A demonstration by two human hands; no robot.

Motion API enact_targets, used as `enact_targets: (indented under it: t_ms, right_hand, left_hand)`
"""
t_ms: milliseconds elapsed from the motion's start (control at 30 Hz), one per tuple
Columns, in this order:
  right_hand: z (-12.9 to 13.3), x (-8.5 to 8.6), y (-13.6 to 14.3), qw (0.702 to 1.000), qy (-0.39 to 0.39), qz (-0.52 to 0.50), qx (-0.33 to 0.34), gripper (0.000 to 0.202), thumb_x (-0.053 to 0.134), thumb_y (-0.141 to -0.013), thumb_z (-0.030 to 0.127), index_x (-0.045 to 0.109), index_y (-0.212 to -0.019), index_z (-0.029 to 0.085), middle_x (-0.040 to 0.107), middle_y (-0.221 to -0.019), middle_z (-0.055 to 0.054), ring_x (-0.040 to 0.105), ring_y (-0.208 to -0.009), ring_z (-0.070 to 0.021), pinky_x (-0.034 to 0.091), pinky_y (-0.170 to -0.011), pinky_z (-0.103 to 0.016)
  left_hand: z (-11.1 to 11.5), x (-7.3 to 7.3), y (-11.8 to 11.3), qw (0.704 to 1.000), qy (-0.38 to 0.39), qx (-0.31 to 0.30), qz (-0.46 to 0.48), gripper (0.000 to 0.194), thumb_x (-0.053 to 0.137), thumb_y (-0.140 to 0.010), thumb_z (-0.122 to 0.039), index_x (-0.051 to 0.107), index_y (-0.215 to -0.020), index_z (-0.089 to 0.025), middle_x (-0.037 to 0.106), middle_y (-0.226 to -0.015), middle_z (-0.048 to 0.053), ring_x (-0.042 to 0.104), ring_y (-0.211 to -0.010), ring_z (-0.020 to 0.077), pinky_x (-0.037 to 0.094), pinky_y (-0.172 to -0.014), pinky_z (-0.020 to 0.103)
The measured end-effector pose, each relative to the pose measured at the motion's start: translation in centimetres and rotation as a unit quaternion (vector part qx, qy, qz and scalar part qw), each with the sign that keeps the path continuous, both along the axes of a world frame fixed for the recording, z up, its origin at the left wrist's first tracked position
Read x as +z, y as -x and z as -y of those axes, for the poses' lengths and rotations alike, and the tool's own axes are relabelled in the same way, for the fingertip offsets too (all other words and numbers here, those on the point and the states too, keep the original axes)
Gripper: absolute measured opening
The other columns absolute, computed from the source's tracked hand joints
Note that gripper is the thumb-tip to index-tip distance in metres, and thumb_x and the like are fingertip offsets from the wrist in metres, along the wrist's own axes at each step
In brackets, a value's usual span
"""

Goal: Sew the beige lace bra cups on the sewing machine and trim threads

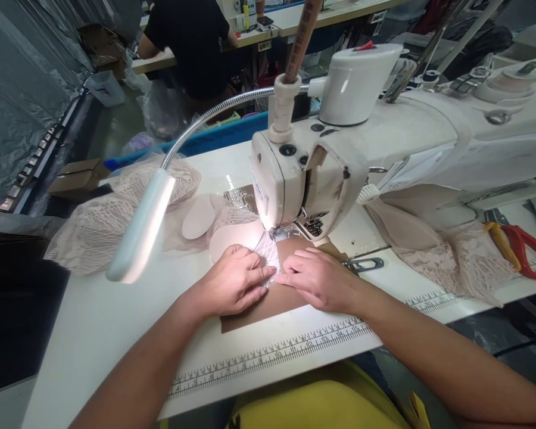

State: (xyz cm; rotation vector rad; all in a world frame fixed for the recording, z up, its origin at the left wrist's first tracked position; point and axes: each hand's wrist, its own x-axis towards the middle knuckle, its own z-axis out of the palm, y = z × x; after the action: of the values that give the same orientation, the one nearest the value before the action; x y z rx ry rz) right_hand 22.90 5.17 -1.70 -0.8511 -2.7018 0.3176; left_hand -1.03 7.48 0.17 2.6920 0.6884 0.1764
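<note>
A small piece of pale lace (269, 253) lies under the needle area of the white sewing machine (279, 173), over a brown sheet (250, 313). My left hand (236, 279) rests on the lace's left edge, its fingers spread a little and pressing down. My right hand (317, 277) is at the lace's right edge, fingers curled together with the index fingertip touching it; whether anything is pinched there is hidden. A beige cup-shaped piece (232, 238) sits just behind my left hand, joined by sheer lace.
A lit lamp (140, 229) on a bent metal neck hangs over the table's left side. Bunched lace (98, 229) lies behind it. Red-handled scissors (529, 253) and more lace pieces (464, 256) are at right. A person in black (190, 47) sits beyond.
</note>
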Motion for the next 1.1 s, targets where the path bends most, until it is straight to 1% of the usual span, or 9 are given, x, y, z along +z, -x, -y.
enact_targets:
  t_ms: [167,300,433,567,733,800,867,967,1100]
  right_hand:
    - [0.1,0.0,0.0,1.0,-0.006,-0.025,-0.005,0.032,0.045,-0.084,0.01,0.067,-0.104,0.022,0.055,-0.078,-0.003,0.041,-0.07,-0.0148,0.03,-0.065,-0.028]
    - [0.1,-0.2,-0.1,0.995,-0.005,-0.086,-0.046,0.031,0.044,-0.08,0.008,0.069,-0.094,0.02,0.057,-0.074,-0.002,0.045,-0.067,-0.0142,0.031,-0.064,-0.027]
    - [0.0,-0.4,0.0,0.991,0.002,-0.114,-0.069,0.031,0.044,-0.08,0.007,0.07,-0.092,0.019,0.059,-0.073,-0.003,0.046,-0.067,-0.0142,0.033,-0.063,-0.027]
    - [0.1,-0.6,0.1,0.993,0.003,-0.098,-0.065,0.031,0.045,-0.08,0.008,0.069,-0.094,0.019,0.059,-0.076,-0.003,0.045,-0.069,-0.0147,0.032,-0.064,-0.027]
    - [0.2,-0.3,0.2,0.999,-0.017,-0.035,-0.035,0.03,0.043,-0.083,0.009,0.068,-0.098,0.018,0.057,-0.077,-0.004,0.043,-0.071,-0.0161,0.031,-0.065,-0.028]
    - [0.2,-0.3,0.2,0.999,-0.021,-0.019,-0.03,0.028,0.043,-0.084,0.01,0.067,-0.095,0.017,0.056,-0.076,-0.005,0.042,-0.071,-0.0163,0.031,-0.066,-0.029]
    - [0.3,-0.3,0.2,0.999,-0.021,-0.014,-0.029,0.026,0.044,-0.083,0.01,0.067,-0.092,0.016,0.056,-0.077,-0.005,0.041,-0.071,-0.0165,0.031,-0.067,-0.029]
    - [0.4,-0.3,0.2,0.999,-0.014,-0.017,-0.034,0.023,0.047,-0.078,0.009,0.066,-0.089,0.016,0.056,-0.077,-0.004,0.041,-0.072,-0.0165,0.03,-0.067,-0.029]
    - [0.4,-0.2,0.3,0.999,0.005,-0.022,-0.047,0.022,0.048,-0.074,0.007,0.065,-0.085,0.016,0.055,-0.076,-0.003,0.04,-0.071,-0.0157,0.029,-0.065,-0.028]
  left_hand:
    - [0.0,0.3,0.0,1.0,-0.001,-0.01,-0.013,0.038,0.042,-0.092,-0.034,0.057,-0.124,-0.021,0.056,-0.086,0.007,0.048,-0.084,0.021,0.034,-0.084,0.038]
    - [0.1,0.4,-0.1,1.0,-0.008,-0.018,-0.019,0.039,0.041,-0.092,-0.034,0.057,-0.126,-0.023,0.056,-0.089,0.008,0.047,-0.084,0.0211,0.034,-0.083,0.038]
    - [0.2,0.5,-0.3,0.999,-0.016,-0.02,-0.02,0.037,0.042,-0.092,-0.034,0.058,-0.125,-0.025,0.056,-0.088,0.008,0.047,-0.084,0.0211,0.033,-0.084,0.038]
    - [0.4,0.4,-0.3,0.999,-0.021,-0.021,-0.013,0.037,0.042,-0.093,-0.033,0.058,-0.125,-0.024,0.055,-0.084,0.007,0.046,-0.081,0.0206,0.034,-0.083,0.038]
    - [0.5,0.8,-0.2,1.0,-0.005,-0.021,-0.013,0.035,0.043,-0.093,-0.035,0.061,-0.122,-0.025,0.056,-0.084,0.007,0.048,-0.082,0.0205,0.037,-0.084,0.04]
    - [0.4,0.9,-0.3,1.0,0.013,-0.005,0.012,0.033,0.045,-0.093,-0.033,0.063,-0.118,-0.022,0.058,-0.09,0.008,0.05,-0.085,0.0205,0.04,-0.084,0.038]
    - [0.2,0.7,-0.4,0.998,0.015,0.033,0.046,0.032,0.044,-0.093,-0.029,0.062,-0.117,-0.018,0.06,-0.1,0.011,0.052,-0.089,0.0204,0.043,-0.082,0.035]
    - [-0.4,-0.1,-0.8,0.995,-0.024,0.079,0.062,0.032,0.041,-0.093,-0.021,0.059,-0.119,-0.014,0.058,-0.121,0.013,0.054,-0.094,0.021,0.047,-0.082,0.034]
    - [-1.3,-1.4,-1.2,0.994,-0.084,0.065,0.003,0.035,0.042,-0.092,-0.019,0.054,-0.125,-0.013,0.055,-0.132,0.013,0.055,-0.097,0.0232,0.048,-0.082,0.039]
